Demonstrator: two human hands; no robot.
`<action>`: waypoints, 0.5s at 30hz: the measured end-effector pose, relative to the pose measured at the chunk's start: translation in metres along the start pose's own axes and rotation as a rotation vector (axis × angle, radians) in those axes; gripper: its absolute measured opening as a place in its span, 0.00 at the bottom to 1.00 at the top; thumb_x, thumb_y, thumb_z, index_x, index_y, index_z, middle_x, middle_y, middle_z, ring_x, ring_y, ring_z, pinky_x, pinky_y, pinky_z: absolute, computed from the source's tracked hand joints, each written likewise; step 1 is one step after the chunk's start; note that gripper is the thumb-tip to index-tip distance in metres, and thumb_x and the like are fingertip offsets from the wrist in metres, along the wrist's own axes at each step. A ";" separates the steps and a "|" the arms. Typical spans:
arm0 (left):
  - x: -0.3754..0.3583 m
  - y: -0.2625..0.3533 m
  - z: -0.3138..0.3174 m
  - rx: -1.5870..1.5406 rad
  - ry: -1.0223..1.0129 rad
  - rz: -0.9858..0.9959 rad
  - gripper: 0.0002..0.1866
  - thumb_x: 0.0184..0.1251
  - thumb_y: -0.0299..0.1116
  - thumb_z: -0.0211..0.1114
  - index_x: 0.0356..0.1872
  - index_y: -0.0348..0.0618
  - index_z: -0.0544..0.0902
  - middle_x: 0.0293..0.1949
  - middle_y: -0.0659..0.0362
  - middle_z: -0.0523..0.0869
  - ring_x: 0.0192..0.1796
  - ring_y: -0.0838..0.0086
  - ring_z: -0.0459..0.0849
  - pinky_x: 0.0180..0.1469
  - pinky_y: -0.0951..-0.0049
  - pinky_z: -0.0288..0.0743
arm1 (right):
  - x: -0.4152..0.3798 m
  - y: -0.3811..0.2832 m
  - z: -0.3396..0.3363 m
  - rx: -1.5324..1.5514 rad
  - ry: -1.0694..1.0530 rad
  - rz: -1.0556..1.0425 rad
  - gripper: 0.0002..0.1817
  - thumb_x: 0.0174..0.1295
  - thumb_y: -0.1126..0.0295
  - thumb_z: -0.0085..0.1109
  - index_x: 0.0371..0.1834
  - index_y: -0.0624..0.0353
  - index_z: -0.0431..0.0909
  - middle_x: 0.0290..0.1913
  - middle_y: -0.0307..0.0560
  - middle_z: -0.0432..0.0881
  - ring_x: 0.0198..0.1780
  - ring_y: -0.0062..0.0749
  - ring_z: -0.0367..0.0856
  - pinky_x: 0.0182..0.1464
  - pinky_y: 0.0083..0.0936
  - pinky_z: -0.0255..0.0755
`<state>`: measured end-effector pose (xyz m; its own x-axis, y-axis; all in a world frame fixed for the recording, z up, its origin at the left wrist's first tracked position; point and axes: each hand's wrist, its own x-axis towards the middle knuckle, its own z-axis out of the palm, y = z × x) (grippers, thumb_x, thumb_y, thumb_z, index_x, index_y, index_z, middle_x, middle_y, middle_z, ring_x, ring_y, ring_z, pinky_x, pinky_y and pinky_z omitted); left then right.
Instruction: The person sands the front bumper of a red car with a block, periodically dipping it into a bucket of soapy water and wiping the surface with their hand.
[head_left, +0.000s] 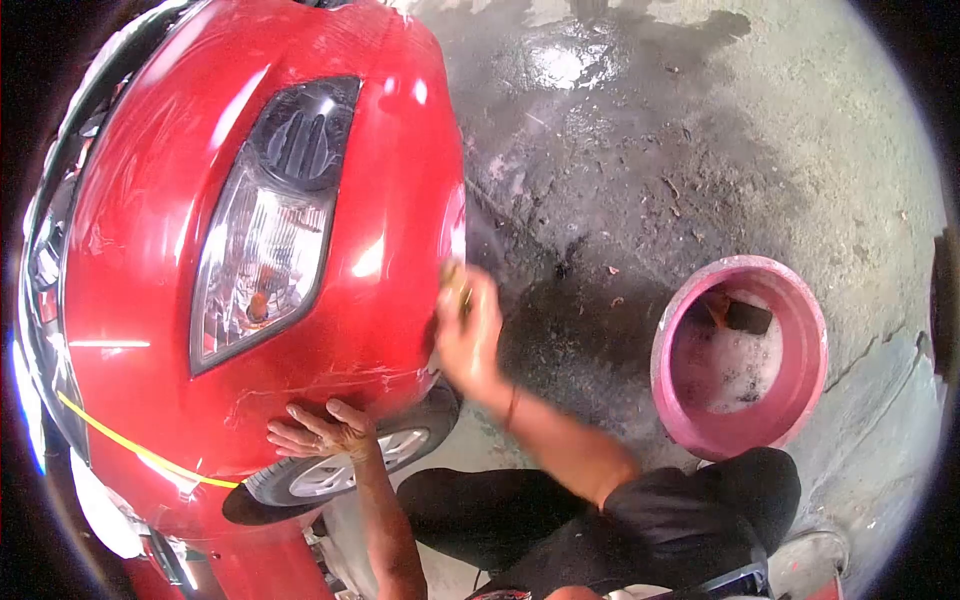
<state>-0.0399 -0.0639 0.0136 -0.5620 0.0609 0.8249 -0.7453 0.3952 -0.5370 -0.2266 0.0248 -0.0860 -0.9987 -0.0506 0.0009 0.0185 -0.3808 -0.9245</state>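
A red car body (pixel 400 230) with a clear headlight (pixel 265 255) fills the left half of the view. My left hand (pixel 325 432) rests with its fingers spread on the red panel just above the wheel (pixel 335 475). At the lower edge of the bumper, my right hand (pixel 468 330) is closed round a small yellowish-brown pad (pixel 455 285), held against the red surface. Whitish streaks mark parts of the paint.
A pink tub (pixel 675 400) holding foamy water and a dark block (pixel 748 318) stands on the wet concrete floor (pixel 610 200) at the right. Yellow tape (pixel 150 456) runs along the car. My bent knees are at the bottom.
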 end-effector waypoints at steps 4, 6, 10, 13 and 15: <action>0.000 -0.004 -0.003 -0.006 -0.010 0.009 0.33 0.76 0.57 0.50 0.73 0.47 0.70 0.77 0.41 0.59 0.79 0.42 0.54 0.76 0.34 0.42 | -0.005 0.000 0.007 0.122 0.042 0.030 0.14 0.72 0.65 0.53 0.53 0.62 0.78 0.51 0.59 0.81 0.54 0.50 0.80 0.58 0.41 0.72; 0.000 -0.003 -0.003 -0.008 -0.002 0.010 0.33 0.76 0.56 0.50 0.73 0.47 0.71 0.77 0.41 0.59 0.79 0.42 0.54 0.76 0.34 0.41 | 0.063 0.029 0.004 0.196 -0.093 0.242 0.13 0.70 0.66 0.56 0.51 0.61 0.79 0.46 0.59 0.83 0.49 0.44 0.83 0.53 0.38 0.75; 0.005 0.001 -0.004 -0.033 -0.008 0.020 0.33 0.76 0.55 0.51 0.74 0.47 0.69 0.77 0.40 0.58 0.79 0.40 0.53 0.76 0.34 0.40 | 0.029 -0.003 -0.004 -0.032 -0.069 0.116 0.12 0.71 0.70 0.55 0.53 0.65 0.76 0.46 0.48 0.84 0.51 0.29 0.81 0.56 0.30 0.74; 0.005 0.001 0.000 -0.027 -0.003 0.034 0.33 0.76 0.54 0.52 0.74 0.47 0.69 0.77 0.39 0.59 0.79 0.40 0.53 0.76 0.34 0.40 | -0.011 -0.011 0.001 0.075 0.044 -0.005 0.15 0.73 0.61 0.54 0.54 0.59 0.78 0.46 0.57 0.82 0.51 0.47 0.83 0.54 0.38 0.75; 0.003 -0.001 -0.002 -0.025 -0.001 0.020 0.32 0.76 0.55 0.51 0.73 0.47 0.71 0.77 0.41 0.60 0.78 0.41 0.54 0.76 0.35 0.41 | 0.037 0.018 0.003 0.133 -0.040 0.201 0.13 0.72 0.61 0.57 0.47 0.62 0.77 0.37 0.58 0.83 0.39 0.39 0.83 0.43 0.35 0.77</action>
<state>-0.0398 -0.0625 0.0170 -0.5767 0.0680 0.8141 -0.7251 0.4164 -0.5485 -0.2627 0.0135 -0.1015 -0.9718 -0.1731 -0.1603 0.2252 -0.4775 -0.8493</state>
